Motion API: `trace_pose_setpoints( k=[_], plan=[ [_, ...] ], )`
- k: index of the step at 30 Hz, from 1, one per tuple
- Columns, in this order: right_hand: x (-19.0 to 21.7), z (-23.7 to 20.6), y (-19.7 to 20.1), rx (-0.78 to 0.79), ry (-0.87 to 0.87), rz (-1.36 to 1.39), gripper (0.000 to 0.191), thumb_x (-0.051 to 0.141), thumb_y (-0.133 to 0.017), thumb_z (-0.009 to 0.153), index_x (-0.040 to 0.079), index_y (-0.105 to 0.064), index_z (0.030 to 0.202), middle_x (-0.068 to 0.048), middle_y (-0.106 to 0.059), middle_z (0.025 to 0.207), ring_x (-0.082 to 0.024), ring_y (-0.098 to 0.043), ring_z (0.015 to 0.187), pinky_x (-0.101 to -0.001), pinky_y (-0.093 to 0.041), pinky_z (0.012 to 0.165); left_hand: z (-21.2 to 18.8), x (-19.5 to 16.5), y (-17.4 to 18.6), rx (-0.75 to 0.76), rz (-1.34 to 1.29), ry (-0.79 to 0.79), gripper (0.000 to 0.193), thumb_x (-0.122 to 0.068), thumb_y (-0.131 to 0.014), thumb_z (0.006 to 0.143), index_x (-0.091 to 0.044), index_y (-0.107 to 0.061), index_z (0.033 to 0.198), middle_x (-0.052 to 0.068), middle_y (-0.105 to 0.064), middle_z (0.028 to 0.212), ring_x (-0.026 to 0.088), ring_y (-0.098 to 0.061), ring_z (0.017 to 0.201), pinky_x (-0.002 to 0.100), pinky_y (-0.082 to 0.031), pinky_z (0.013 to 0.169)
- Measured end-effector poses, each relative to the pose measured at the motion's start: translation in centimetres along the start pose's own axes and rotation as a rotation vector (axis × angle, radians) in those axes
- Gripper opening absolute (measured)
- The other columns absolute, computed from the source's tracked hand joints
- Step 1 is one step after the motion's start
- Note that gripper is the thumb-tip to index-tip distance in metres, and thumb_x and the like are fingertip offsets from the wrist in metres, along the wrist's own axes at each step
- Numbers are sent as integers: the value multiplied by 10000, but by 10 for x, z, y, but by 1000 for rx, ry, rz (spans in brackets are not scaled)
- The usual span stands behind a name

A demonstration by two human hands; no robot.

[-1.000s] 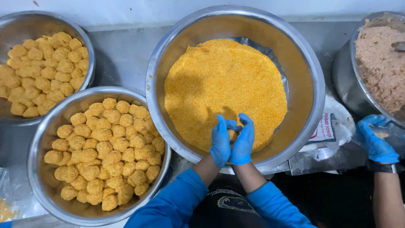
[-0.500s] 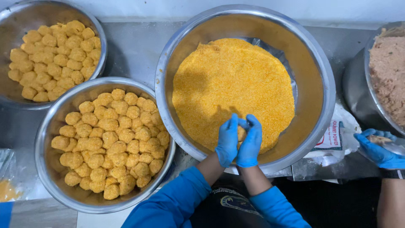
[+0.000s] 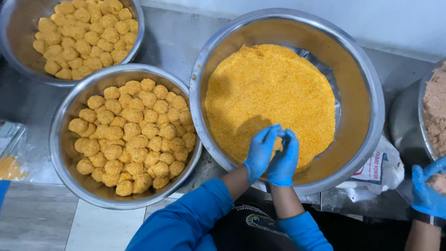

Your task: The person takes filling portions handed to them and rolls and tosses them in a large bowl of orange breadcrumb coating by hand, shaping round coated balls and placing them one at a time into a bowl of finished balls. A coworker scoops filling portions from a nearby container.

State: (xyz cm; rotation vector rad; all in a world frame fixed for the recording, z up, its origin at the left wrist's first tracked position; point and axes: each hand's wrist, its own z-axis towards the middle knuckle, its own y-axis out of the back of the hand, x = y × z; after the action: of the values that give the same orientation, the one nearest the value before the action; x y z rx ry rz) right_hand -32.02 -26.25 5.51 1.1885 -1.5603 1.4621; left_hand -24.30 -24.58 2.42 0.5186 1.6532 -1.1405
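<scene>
A crumbed piece (image 3: pixel 278 145) is held between the cupped left hand (image 3: pixel 260 152) and right hand (image 3: pixel 284 159), fingers closed around it, over the near rim of the crumb bowl (image 3: pixel 371 83).

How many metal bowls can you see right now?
4: one with coated balls top left, another at centre left, the crumb bowl in the middle, and one cut off at the right edge.

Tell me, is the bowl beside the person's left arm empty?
No, the steel bowl beside the left hand is filled with many round breaded balls.
</scene>
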Motion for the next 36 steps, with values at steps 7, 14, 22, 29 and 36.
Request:
trace_pose_setpoints(
  k=[7,14,22,29,36],
  plan=[
    [13,-7,-26,302,-87,-186,451,468,-516,1147,39,-617,1053,-150,-678,1113,-250,-624,993,-415,-498,941,-12,-10,-1,-132,-427,268,480,-476,-463,1151,-93,-524,1434,113,-586,1393,262,-521,1332,425,-423,1125],
    [41,-56,-58,575,610,-675,249,150,-490,1074,-40,-605,1187,-135,-645,1171,-182,-619,1076,-301,-501,963,-15,-5,61,48,-981,459,442,-473,-472,1177,-76,-646,1092,90,-675,1105,220,-684,1059,381,-569,927],
    [16,-35,4,801,203,-1069,269,123,-643,1024,-15,-712,1244,-129,-746,1184,-201,-679,1126,-343,-512,1019,-38,-131,266,-288,9,208,256,-252,-671,974,-14,-755,1020,64,-709,831,140,-629,737,298,-533,644],
    [2,-26,9,674,-30,-890,273,139,-615,1058,-7,-681,1279,-106,-723,1230,-171,-668,1138,-323,-512,1034,-92,-184,360,-481,435,54,234,-199,-650,997,-6,-716,1112,37,-728,979,113,-671,913,280,-555,852],
    [-6,-21,19,626,-114,-794,261,132,-598,1061,-9,-682,1264,-83,-725,1193,-161,-667,1094,-309,-517,997,-67,-219,334,-518,338,-42,287,-246,-622,1050,-10,-698,1195,8,-682,1004,97,-593,903,267,-515,823]
  ],
)
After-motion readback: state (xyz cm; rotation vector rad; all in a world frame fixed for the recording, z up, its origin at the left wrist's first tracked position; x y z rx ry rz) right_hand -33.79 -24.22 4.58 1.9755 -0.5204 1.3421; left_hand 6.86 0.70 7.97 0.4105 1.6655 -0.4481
